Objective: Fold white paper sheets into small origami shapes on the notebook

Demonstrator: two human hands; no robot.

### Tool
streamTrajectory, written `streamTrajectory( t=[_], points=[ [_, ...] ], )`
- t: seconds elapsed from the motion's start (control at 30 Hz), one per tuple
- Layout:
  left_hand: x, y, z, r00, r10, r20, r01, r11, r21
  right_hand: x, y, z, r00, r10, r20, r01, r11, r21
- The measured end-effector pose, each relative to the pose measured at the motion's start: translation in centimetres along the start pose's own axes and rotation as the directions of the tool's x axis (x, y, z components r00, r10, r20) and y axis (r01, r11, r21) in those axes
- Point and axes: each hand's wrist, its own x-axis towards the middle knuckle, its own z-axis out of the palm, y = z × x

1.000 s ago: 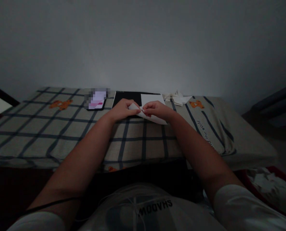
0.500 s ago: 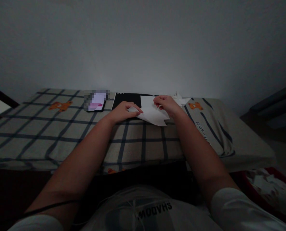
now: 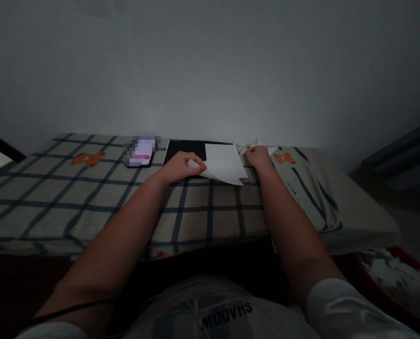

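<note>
My left hand (image 3: 182, 165) is closed on the left edge of a white sheet of paper (image 3: 224, 162), thumb against fingers. The sheet has an uneven, notched lower right edge. It lies over a dark flat pad (image 3: 186, 147) with small holes along its top edge. My right hand (image 3: 259, 156) has moved off the sheet and rests beside a small pile of white paper scraps (image 3: 242, 147). Its fingers are curled together, and what they may hold is too small to make out.
A phone (image 3: 141, 153) with a lit screen lies left of the pad. The checked cloth (image 3: 125, 202) covers the surface, which meets a grey wall (image 3: 210, 70) behind. A red container (image 3: 358, 273) with crumpled white paper stands low at the right.
My right hand has moved right, from above the sheet to the scrap pile. My left hand stays at the sheet's left edge, its fingertips now drawn together.
</note>
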Motion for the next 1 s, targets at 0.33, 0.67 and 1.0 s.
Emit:
streamTrajectory(
  t=[0.33, 0.67, 1.0],
  points=[
    [0.2, -0.6, 0.2, 0.976, -0.066, -0.208, 0.065, 0.998, -0.011, -1.1, -0.8, -0.5, 0.997, 0.000, -0.076, 0.000, 1.000, -0.004],
    [0.3, -0.8, -0.1, 0.795, 0.120, -0.595, 0.032, 0.971, 0.238, -3.2, -4.4, -1.4, 0.735, -0.556, -0.389, 0.660, 0.719, 0.219],
    [-0.5, -1.4, -1.0, 0.567, 0.520, -0.639, -0.010, 0.780, 0.625, -3.8, -5.1, 0.0, 0.755, -0.652, -0.065, 0.642, 0.717, 0.272]
  ],
)
